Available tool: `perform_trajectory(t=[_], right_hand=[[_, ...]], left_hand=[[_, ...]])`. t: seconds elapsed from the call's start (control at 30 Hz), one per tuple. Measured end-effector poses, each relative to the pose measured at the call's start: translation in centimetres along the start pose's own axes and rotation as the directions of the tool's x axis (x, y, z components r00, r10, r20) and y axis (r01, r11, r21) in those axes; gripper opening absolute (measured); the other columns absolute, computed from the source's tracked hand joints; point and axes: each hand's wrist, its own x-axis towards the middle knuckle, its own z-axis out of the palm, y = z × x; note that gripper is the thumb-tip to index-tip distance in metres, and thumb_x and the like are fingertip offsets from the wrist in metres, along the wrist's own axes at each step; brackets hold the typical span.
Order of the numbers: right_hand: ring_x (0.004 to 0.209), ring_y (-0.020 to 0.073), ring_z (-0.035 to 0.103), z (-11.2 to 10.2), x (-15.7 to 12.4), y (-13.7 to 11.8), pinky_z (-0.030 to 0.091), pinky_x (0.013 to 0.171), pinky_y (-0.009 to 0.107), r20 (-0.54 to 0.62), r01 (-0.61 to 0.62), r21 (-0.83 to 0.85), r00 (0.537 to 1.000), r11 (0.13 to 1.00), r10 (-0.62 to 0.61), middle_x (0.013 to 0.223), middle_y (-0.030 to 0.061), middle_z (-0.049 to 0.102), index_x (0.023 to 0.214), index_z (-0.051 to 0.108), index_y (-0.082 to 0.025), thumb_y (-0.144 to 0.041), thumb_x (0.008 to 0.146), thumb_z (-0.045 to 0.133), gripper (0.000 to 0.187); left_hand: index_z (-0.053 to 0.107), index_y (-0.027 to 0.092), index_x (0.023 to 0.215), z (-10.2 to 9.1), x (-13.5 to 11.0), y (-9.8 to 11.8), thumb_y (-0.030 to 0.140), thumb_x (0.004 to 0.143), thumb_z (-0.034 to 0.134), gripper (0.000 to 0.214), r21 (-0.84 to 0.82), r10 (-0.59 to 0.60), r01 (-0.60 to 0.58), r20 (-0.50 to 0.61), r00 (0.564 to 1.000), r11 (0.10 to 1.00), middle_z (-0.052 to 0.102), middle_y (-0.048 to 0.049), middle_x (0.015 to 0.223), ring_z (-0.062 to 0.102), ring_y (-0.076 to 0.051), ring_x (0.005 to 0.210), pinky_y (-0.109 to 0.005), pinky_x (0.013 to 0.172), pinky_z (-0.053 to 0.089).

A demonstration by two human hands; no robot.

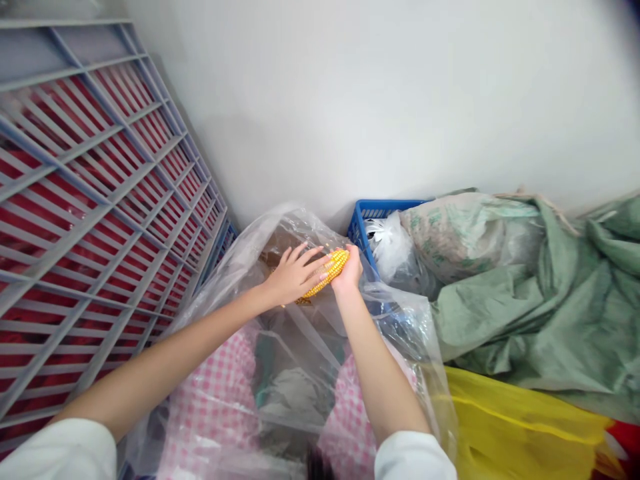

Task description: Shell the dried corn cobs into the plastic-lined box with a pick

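A yellow corn cob [327,272] covered in kernels slants between my two hands, above the mouth of a large clear plastic bag [400,327]. My right hand [349,270] is wrapped round the cob's upper right side. Against its left side rests my left hand [296,275], fingers stretched out and spread, the tips touching the kernels. Some loose yellow kernels [303,301] show just below the cob. The bag's inside is partly hidden by my hands and the plastic's folds.
A tall grey plastic crate [105,207] with red behind its slats stands at left. To the right are a blue basket [356,230], a white plastic bag [390,243], a filled sack [470,227], green cloth [540,320] and a yellow bag [510,420]. A white wall [350,100] rises behind.
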Motion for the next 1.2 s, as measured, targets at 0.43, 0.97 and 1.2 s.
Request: perform_trajectory(t=[0.43,0.97,1.2], right_hand=[[0.046,0.0108,0.054,0.1,-0.4,0.3,0.047,0.046,0.022,0.056,0.046,-0.034,0.997,0.998,-0.044,0.049,-0.0046,0.056,0.065,0.047,-0.017,-0.020,0.064,0.053,0.007],[0.046,0.0099,0.054,0.4,-0.6,0.1,0.046,0.046,0.021,0.047,0.055,-0.040,0.997,0.998,-0.053,0.049,-0.0046,0.055,0.064,0.048,-0.016,-0.019,0.065,0.052,0.005],[0.046,0.0098,0.053,0.1,-0.1,0.1,0.047,0.047,0.022,0.044,0.013,-0.033,0.999,0.999,-0.011,0.049,-0.0050,0.054,0.063,0.046,-0.017,-0.020,0.066,0.052,0.007]], left_hand=[[0.053,0.015,0.089,1.2,2.6,0.4,0.055,0.086,0.012,0.057,-0.107,-0.237,0.252,0.133,0.962,0.962,0.064,-0.0130,0.090,0.060,-0.025,0.081,-0.034,0.069,0.042],[0.051,0.014,0.097,0.1,3.2,0.5,0.056,0.083,0.026,0.051,-0.439,-0.281,0.385,0.284,0.917,0.812,0.060,-0.0104,0.103,0.056,-0.020,0.090,-0.031,0.081,0.042],[0.049,0.013,0.104,0.6,3.4,0.1,0.052,0.084,0.029,0.048,-0.625,-0.271,0.412,0.313,0.910,0.663,0.054,-0.0106,0.114,0.050,-0.018,0.104,-0.030,0.090,0.039]])
